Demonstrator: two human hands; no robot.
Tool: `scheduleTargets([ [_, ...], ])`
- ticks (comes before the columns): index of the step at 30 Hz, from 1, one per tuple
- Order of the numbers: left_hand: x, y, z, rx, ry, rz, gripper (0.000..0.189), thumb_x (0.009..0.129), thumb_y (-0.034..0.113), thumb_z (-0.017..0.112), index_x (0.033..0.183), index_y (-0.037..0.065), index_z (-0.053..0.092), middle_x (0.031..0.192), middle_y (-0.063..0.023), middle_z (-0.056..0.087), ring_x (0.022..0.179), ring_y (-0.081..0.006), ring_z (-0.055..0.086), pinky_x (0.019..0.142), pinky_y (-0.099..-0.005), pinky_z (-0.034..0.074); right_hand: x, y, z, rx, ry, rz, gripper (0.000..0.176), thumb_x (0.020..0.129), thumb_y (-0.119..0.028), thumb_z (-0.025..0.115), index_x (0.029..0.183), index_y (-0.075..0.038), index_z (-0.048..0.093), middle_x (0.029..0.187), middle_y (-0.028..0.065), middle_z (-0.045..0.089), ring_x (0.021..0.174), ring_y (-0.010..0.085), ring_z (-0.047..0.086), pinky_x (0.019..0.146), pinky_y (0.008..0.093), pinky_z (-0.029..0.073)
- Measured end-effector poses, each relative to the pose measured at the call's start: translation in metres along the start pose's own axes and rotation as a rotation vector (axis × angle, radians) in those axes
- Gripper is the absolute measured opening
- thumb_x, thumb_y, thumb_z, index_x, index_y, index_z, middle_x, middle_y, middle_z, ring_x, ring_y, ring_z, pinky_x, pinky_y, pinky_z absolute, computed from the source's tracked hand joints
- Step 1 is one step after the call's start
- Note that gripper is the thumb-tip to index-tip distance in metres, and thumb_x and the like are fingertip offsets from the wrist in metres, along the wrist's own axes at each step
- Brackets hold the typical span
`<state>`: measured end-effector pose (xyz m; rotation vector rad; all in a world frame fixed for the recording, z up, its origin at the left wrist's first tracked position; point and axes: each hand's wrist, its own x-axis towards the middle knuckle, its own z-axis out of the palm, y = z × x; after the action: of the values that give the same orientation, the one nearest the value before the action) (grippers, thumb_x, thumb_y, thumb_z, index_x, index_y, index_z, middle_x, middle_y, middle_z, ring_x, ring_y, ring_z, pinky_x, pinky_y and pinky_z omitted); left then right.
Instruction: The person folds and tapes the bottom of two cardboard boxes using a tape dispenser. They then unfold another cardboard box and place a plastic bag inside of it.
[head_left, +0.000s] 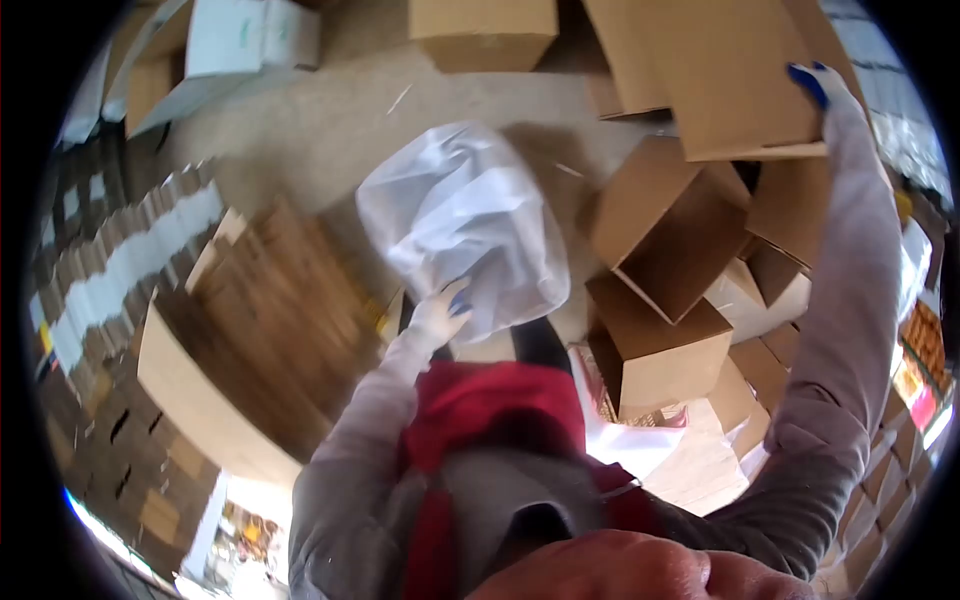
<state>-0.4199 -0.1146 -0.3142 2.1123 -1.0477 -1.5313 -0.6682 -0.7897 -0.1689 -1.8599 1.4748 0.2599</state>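
Observation:
My left hand (447,311), in a white and blue glove, grips the near edge of a white translucent plastic bag (460,210), which spreads over the floor in front of me. Out at the upper right, my right hand (822,84), gloved in blue and white, rests at the edge of a large cardboard box (740,75). Its fingers are bent over the cardboard and appear apart from one another. Whether they grip the box is hard to tell.
Open cardboard boxes (680,225) are piled at the right. At the left stands a large box of brown cardboard sheets (290,320), beside stacked flattened cartons (120,270). A white box (225,40) and another carton (483,30) are at the top. Concrete floor (330,120) shows between them.

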Motion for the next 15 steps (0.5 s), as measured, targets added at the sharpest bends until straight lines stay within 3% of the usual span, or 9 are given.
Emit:
scheduleTargets([
  [3, 0.002, 0.007, -0.025, 0.160, -0.080, -0.100, 0.053, 0.076, 0.020, 0.062, 0.126, 0.017, 0.045, 0.129, -0.0147, 0.042, 0.111, -0.0342, 0.047, 0.091, -0.0376, 0.043, -0.101, -0.012, 0.014, 0.095, 0.221, -0.047, 0.057, 0.075, -0.031, 0.069, 0.115, 0.006, 0.051, 0.102, 0.0118, 0.061, 0.091, 0.0175, 0.058, 0.078, 0.0271, 0.045],
  [5, 0.012, -0.017, -0.032, 0.348, 0.079, 0.095, 0.056, 0.074, 0.019, 0.064, 0.126, 0.019, 0.043, 0.127, -0.0126, 0.047, 0.099, -0.0330, 0.055, 0.084, -0.0378, 0.047, -0.190, 0.003, 0.030, 0.209, 0.373, -0.054, 0.050, 0.079, -0.026, 0.066, 0.114, 0.007, 0.051, 0.104, 0.0116, 0.060, 0.094, 0.0170, 0.057, 0.082, 0.0262, 0.044],
  [6, 0.015, -0.020, -0.048, 0.385, 0.067, 0.133, 0.055, 0.074, 0.019, 0.063, 0.126, 0.019, 0.044, 0.132, -0.0107, 0.041, 0.100, -0.0318, 0.055, 0.084, -0.0377, 0.047, -0.261, -0.043, 0.054, 0.405, 0.306, 0.006, 0.048, 0.081, -0.025, 0.064, 0.115, 0.007, 0.050, 0.106, 0.0117, 0.059, 0.095, 0.0161, 0.056, 0.083, 0.0275, 0.044],
  [7, 0.022, -0.028, -0.059, 0.449, -0.004, 0.070, 0.053, 0.076, 0.017, 0.060, 0.126, 0.020, 0.044, 0.131, -0.0107, 0.042, 0.097, -0.0315, 0.057, 0.084, -0.0384, 0.047, -0.297, -0.004, 0.055, 0.428, 0.305, -0.006, 0.046, 0.083, -0.025, 0.062, 0.114, 0.006, 0.051, 0.105, 0.0113, 0.059, 0.094, 0.0165, 0.057, 0.083, 0.0290, 0.045],
  [9, 0.030, -0.037, -0.081, 0.531, -0.112, 0.072, 0.052, 0.077, 0.015, 0.056, 0.127, 0.020, 0.043, 0.132, -0.0109, 0.042, 0.095, -0.0319, 0.057, 0.085, -0.0385, 0.046, -0.377, -0.017, 0.087, 0.429, 0.295, -0.091, 0.041, 0.085, -0.023, 0.060, 0.112, 0.006, 0.052, 0.101, 0.0100, 0.059, 0.092, 0.0184, 0.058, 0.083, 0.0285, 0.046],
  [11, 0.036, -0.053, -0.091, 0.589, -0.236, 0.162, 0.052, 0.077, 0.014, 0.055, 0.128, 0.021, 0.043, 0.132, -0.0101, 0.042, 0.093, -0.0328, 0.058, 0.085, -0.0383, 0.046, -0.438, -0.011, 0.117, 0.478, 0.273, -0.040, 0.034, 0.081, -0.011, 0.060, 0.110, 0.007, 0.052, 0.098, 0.0119, 0.059, 0.091, 0.0204, 0.058, 0.081, 0.0309, 0.048],
  [12, 0.036, -0.059, -0.093, 0.618, -0.251, 0.209, 0.047, 0.080, 0.012, 0.051, 0.125, 0.024, 0.047, 0.130, -0.0060, 0.044, 0.095, -0.0299, 0.058, 0.083, -0.0375, 0.046, -0.464, -0.012, 0.130, 0.462, 0.238, 0.111, 0.037, 0.076, -0.002, 0.059, 0.112, 0.003, 0.050, 0.104, 0.0148, 0.057, 0.094, 0.0227, 0.058, 0.081, 0.0317, 0.048],
  [13, 0.043, -0.098, -0.072, 0.613, -0.262, 0.218, 0.047, 0.080, 0.012, 0.051, 0.125, 0.024, 0.047, 0.130, -0.0060, 0.044, 0.095, -0.0299, 0.058, 0.083, -0.0375, 0.046, -0.493, -0.004, 0.164, 0.824, 0.492, 0.036, 0.046, 0.070, 0.005, 0.057, 0.115, -0.001, 0.049, 0.112, 0.0169, 0.052, 0.099, 0.0247, 0.055, 0.082, 0.0329, 0.048],
  [15, 0.072, -0.193, -0.013, 0.578, 0.033, 0.461, 0.039, 0.082, 0.021, 0.052, 0.121, 0.018, 0.051, 0.124, -0.0089, 0.050, 0.094, -0.0303, 0.058, 0.084, -0.0377, 0.045, -0.506, 0.012, 0.197, 0.661, 0.443, 0.174, 0.051, 0.071, 0.005, 0.055, 0.120, 0.001, 0.042, 0.111, 0.0171, 0.051, 0.096, 0.0258, 0.055, 0.081, 0.0357, 0.049],
])
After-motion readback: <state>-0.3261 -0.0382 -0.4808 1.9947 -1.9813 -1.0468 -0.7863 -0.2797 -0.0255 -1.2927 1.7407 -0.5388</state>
